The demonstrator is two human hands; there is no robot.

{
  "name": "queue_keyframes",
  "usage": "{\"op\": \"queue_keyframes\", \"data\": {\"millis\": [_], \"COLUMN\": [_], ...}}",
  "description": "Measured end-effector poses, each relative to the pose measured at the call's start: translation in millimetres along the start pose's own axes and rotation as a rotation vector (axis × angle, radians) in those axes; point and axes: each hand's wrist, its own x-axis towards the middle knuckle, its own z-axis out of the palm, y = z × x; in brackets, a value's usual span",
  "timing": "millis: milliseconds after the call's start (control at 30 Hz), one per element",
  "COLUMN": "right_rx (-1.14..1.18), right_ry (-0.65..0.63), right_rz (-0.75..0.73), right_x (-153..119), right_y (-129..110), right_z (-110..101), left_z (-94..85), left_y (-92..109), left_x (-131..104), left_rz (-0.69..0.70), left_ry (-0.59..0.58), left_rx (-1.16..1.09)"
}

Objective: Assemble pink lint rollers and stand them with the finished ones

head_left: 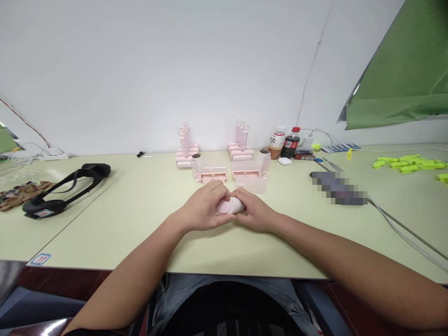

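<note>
My left hand [205, 205] and my right hand [255, 210] meet above the near middle of the table. Between them is a lint roller piece [229, 206], a small pale cylinder with a rounded pink end. My left fingers wrap round the pink end, and my right fingers close on the whiter end. Much of the piece is hidden by the fingers. Just beyond my hands lie two pink lint roller covers [249, 179] with clear parts. Two pale rolls stand upright beside them, a left roll [196, 166] and a right roll [264, 161], showing brown cores.
Against the wall stand a left group of pink lint rollers [187, 154] and a right group [241, 147], handles upward. Bottles, a cola bottle [290, 143] among them, are right of these. A black headset [66, 191] lies left; yellow-green pieces [409, 163] and a cable lie right.
</note>
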Motion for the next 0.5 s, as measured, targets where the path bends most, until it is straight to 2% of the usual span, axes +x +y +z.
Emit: {"op": "queue_keyframes", "data": {"millis": [167,333,500], "right_rx": [0.020,-0.003,0.001], "right_ry": [-0.035,-0.032,-0.035], "right_rz": [0.055,0.015,0.004], "right_x": [2.0,3.6,3.6], "right_y": [2.3,4.2,1.2], "right_z": [6.5,6.3,4.8], "left_z": [8.3,9.2,9.9], "left_y": [3.2,8.1,8.3], "left_x": [1.3,3.1,4.7], "left_rz": [-0.021,-0.066,-0.074], "left_ry": [0.002,-0.051,-0.024], "left_rx": [0.045,0.125,0.179]}}
